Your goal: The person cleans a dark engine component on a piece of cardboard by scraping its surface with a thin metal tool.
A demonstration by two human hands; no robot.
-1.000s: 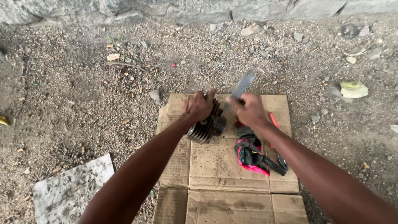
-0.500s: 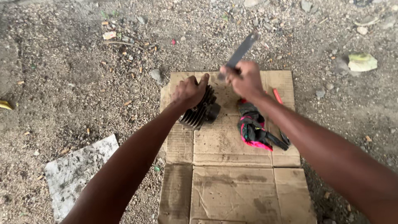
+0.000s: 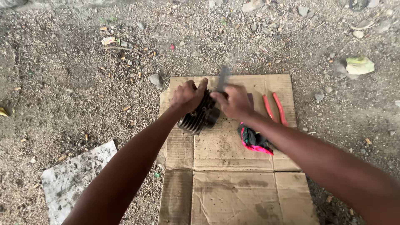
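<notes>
While gripped by both hands, ribbed dark cylinder (image 3: 199, 116) on creased cardboard (image 3: 233, 166).

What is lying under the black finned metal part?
The finned metal part rests on flattened cardboard over gravel. The left hand covers its top; the contact patch underneath is hidden.

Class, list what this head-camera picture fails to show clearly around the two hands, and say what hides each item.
- Flat metal tool: motion-blurred, tip unreadable.
- Right hand: grip blurred too.
- Finned engine cylinder: top covered by left hand.
- Pink-and-black rag: partly under the right forearm.
- Red-handled pliers: jaws hidden by that forearm.
</notes>
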